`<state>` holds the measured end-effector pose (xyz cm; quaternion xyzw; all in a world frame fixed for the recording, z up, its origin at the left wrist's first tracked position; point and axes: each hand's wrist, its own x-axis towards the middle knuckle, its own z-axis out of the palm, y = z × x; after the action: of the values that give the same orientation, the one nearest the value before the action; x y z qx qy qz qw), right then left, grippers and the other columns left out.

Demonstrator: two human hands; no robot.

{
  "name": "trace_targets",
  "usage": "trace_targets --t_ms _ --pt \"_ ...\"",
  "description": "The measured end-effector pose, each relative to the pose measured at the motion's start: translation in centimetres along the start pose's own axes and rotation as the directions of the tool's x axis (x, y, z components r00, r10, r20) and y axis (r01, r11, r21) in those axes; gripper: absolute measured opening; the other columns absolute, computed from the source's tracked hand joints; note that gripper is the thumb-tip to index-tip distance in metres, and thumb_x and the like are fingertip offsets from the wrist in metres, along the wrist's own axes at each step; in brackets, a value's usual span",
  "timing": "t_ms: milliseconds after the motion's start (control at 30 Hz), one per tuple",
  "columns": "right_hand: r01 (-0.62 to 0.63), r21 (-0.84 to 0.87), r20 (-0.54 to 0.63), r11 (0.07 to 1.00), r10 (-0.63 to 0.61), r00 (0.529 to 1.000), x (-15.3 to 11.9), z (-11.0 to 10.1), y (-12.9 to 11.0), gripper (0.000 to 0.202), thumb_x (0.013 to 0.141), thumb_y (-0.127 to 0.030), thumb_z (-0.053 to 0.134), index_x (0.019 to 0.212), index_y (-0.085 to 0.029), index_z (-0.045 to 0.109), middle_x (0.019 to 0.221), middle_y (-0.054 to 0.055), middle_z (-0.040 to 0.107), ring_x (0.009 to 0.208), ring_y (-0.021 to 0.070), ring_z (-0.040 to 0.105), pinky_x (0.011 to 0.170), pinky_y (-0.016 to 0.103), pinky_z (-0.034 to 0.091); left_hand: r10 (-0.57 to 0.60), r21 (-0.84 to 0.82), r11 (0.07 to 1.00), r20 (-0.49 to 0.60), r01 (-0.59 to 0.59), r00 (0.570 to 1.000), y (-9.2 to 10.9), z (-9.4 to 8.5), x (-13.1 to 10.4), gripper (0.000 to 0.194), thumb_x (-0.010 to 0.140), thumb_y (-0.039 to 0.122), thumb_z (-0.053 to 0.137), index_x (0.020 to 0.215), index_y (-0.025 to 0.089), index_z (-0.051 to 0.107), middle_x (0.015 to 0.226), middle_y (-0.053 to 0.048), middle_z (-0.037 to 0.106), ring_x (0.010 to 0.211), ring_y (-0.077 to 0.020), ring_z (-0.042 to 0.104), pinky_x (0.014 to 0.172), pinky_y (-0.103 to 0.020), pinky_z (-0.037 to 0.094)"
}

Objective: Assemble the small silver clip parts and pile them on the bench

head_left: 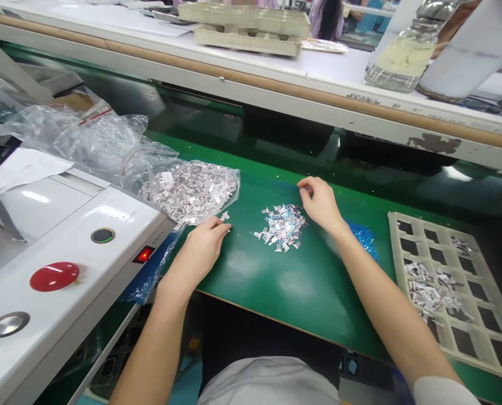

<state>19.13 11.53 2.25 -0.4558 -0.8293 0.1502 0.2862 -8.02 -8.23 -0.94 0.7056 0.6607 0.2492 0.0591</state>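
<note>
My left hand is closed beside the open end of a clear plastic bag, thumb and fingers pressed together. A small metal part shows right at its fingertips; whether it is held or lies on the mat I cannot tell. The bag holds a heap of small silvery metal parts. Between my hands lies a loose pile of similar small parts, some with blue film on them. My right hand is just above and right of this pile, fingers curled into a pinch; anything in it is too small to see.
Blue film scraps lie beyond my right forearm. At the right stands a cream compartment tray with parts in several pockets. A white machine with a red button takes up the left. A shelf crosses the back, with a glass bottle.
</note>
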Motion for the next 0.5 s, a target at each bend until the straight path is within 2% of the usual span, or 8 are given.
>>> trace_targets --t_ms 133,267,400,500 --pt "-0.004 -0.057 0.024 0.998 0.005 1.0 0.2 1.0 2.6 0.039 0.097 -0.023 0.048 0.127 -0.016 0.072 0.121 0.018 0.07 0.114 0.0359 0.06 0.106 0.054 0.047 0.029 0.029 0.999 0.043 -0.03 0.999 -0.7 -0.8 0.5 0.029 0.107 0.028 0.044 0.101 0.022 0.072 0.099 -0.01 0.069 0.085 -0.0259 0.067 0.077 -0.038 0.053" --pt "-0.029 -0.094 0.071 0.995 0.036 0.997 0.3 1.8 3.1 0.047 0.102 -0.034 0.049 0.139 -0.015 0.07 0.123 0.019 0.066 0.117 0.0381 0.056 0.11 0.056 0.044 -0.003 -0.042 0.999 0.05 0.005 0.999 -0.8 -1.8 0.6 0.018 0.105 0.029 0.05 0.096 0.024 0.065 0.098 -0.008 0.068 0.085 -0.0259 0.066 0.075 -0.038 0.051" --pt "-0.051 -0.132 0.071 0.99 0.061 0.996 0.8 2.3 2.9 0.045 0.102 -0.034 0.05 0.136 -0.016 0.073 0.117 0.018 0.064 0.113 0.0375 0.057 0.106 0.056 0.046 -0.117 -0.278 0.954 0.001 0.113 0.993 0.9 -2.0 -0.1 0.013 0.105 0.033 0.056 0.099 0.025 0.064 0.089 -0.003 0.071 0.077 -0.0216 0.068 0.072 -0.034 0.052" --pt "-0.068 -0.12 0.054 0.99 0.074 0.996 1.0 2.3 2.8 0.037 0.099 -0.03 0.055 0.126 -0.018 0.076 0.118 0.018 0.064 0.113 0.0376 0.059 0.104 0.054 0.048 -0.219 -0.556 0.81 0.008 0.186 0.976 2.9 -1.0 -0.9 0.011 0.103 0.034 0.063 0.1 0.024 0.066 0.081 -0.001 0.072 0.067 -0.0175 0.068 0.065 -0.03 0.055"
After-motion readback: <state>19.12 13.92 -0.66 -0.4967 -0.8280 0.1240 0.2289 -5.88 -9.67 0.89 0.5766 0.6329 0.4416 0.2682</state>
